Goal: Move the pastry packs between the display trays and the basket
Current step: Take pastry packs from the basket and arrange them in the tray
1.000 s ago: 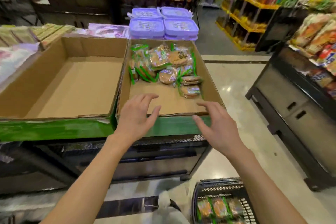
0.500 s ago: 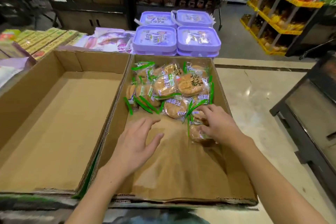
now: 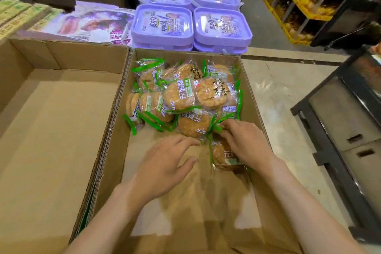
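Two cardboard display trays stand side by side. The left tray (image 3: 51, 130) holds nothing. In the right tray (image 3: 185, 202), a pile of green-edged pastry packs (image 3: 181, 95) fills the far half. My right hand (image 3: 245, 142) reaches to the pile's near right corner, its fingers curled over the top edge of one pastry pack (image 3: 223, 156) that lies flat by the tray's right wall. My left hand (image 3: 162, 167) hovers above the bare tray floor with fingers spread and relaxed, its fingertips just short of the nearest pack. The basket is out of view.
Stacked purple lidded boxes (image 3: 162, 24) sit right behind the right tray. Flat printed packages (image 3: 90, 22) lie behind the left tray. A black cabinet (image 3: 340, 130) stands across the tiled aisle at the right, with yellow shelves (image 3: 305, 2) of goods farther back.
Both hands have gone from the tray's front edge into the right tray. My right hand has closed on the pack by the right wall, and my left hand has crept toward the pile.
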### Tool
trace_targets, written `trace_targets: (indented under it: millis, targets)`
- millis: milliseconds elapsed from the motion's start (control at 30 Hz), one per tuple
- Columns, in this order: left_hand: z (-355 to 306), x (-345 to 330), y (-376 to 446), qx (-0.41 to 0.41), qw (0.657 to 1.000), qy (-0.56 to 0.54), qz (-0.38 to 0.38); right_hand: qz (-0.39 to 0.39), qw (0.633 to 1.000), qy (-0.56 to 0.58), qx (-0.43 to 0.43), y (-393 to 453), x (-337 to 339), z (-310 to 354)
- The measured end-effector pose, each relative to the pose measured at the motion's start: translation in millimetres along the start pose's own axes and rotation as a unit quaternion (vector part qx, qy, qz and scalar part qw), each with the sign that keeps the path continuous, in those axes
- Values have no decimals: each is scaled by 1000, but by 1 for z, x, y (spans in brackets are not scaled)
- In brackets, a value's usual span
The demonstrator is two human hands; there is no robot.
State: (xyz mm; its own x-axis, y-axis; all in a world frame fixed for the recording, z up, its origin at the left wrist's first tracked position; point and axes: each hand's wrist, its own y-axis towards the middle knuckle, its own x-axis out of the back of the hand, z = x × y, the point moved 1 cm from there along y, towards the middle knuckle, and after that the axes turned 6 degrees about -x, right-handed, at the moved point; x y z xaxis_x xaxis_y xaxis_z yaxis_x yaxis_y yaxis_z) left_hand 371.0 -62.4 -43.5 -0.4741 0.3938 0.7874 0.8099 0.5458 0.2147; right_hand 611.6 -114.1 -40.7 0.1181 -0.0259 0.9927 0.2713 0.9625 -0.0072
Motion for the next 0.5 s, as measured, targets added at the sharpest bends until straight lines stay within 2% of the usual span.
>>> trace_targets:
  millis: [133,267,333,400,500]
  targets:
    - [2,-9,26,10,999,-28,39,-142,979,131,-61,-26,23,-1]
    - [-5,-32,58,13,995,-67,77,-236,915,307,-117,-57,46,-11]
    - [-9,-46,74,14,993,-32,114,-259,871,382,-166,-69,52,-19]
    - [-15,-59,88,3,986,20,166,-277,811,471,-210,-80,52,-28]
    - [-24,-76,105,-29,960,137,244,-276,736,557,-270,-94,45,-39]
